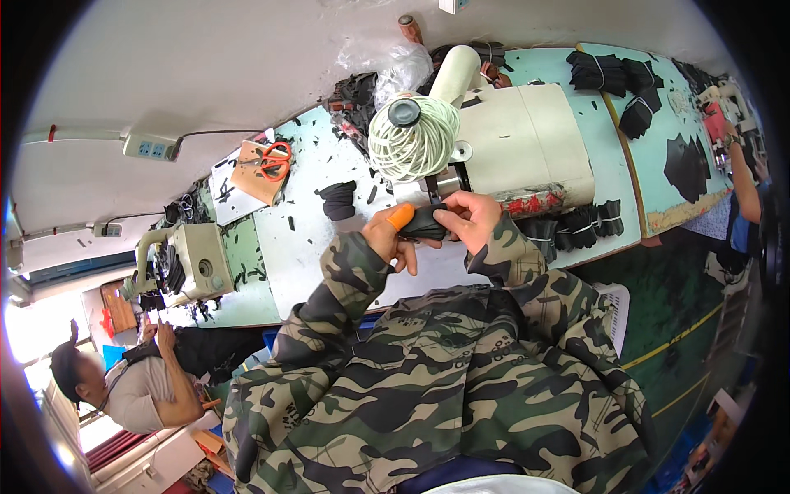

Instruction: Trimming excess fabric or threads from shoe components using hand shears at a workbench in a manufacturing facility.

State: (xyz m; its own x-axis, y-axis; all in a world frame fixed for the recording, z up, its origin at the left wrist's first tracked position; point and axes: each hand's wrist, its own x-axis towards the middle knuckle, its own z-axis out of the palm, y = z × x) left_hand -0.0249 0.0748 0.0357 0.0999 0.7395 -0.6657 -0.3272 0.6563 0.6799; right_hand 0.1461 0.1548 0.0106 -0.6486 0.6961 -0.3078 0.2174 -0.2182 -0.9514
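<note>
Black fabric piece [426, 222] sits at the frame's centre, pinched between both hands just below the sewing machine [527, 144], apparently held taut so its edge lines up for stitching. The left hand [391, 239], an orange cot on its thumb, and the right hand [471, 218] both clench it. Tied black bundles [576, 229] lie right; orange scissors [276, 160] rest on cardboard upper left.

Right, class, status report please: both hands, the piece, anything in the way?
Left hand and right hand both grip the black fabric piece, orange finger cot on left thumb. Held at sewing machine. Nothing blocking.
</note>
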